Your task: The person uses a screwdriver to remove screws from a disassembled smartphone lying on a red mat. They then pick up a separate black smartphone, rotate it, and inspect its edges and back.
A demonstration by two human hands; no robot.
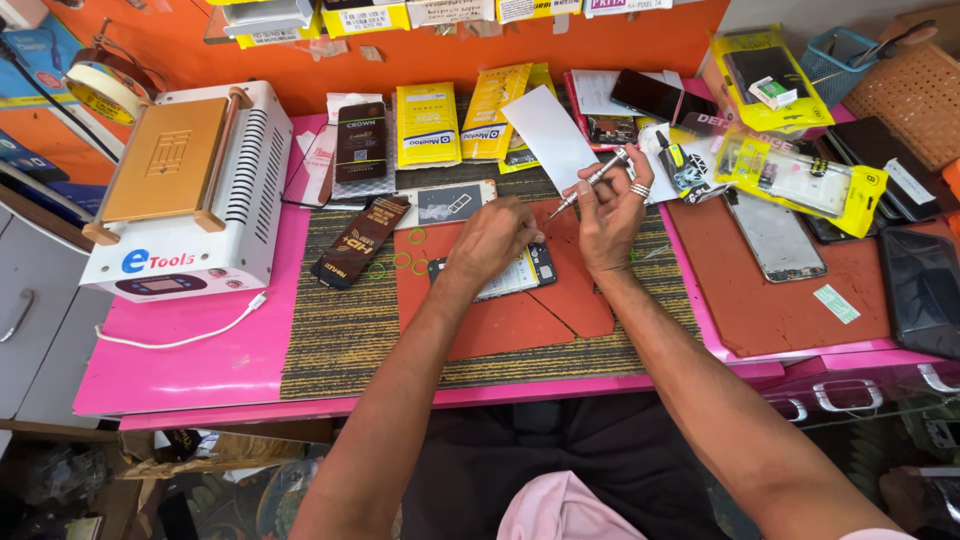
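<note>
Both forearms reach forward from the near edge over the pink surface [180, 370]. The left hand [492, 243] lies palm-down, grip pressed on an opened phone [527, 272] lying on the orange mat [520, 320]. Just right and farther, the right hand [610, 212] is raised, fingers pinched around a small screwdriver [592, 180], tip slanting down-left.

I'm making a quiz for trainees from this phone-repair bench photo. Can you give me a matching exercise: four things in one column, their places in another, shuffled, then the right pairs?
Things:
1. screwdriver
2. opened phone
3. white heating machine
4. green rubber bands

Places:
A. far left of the pink bench
B. under the left hand
C. in the right hand
D. on the mat just left of the phone

Pairs: 1-C, 2-B, 3-A, 4-D
</note>
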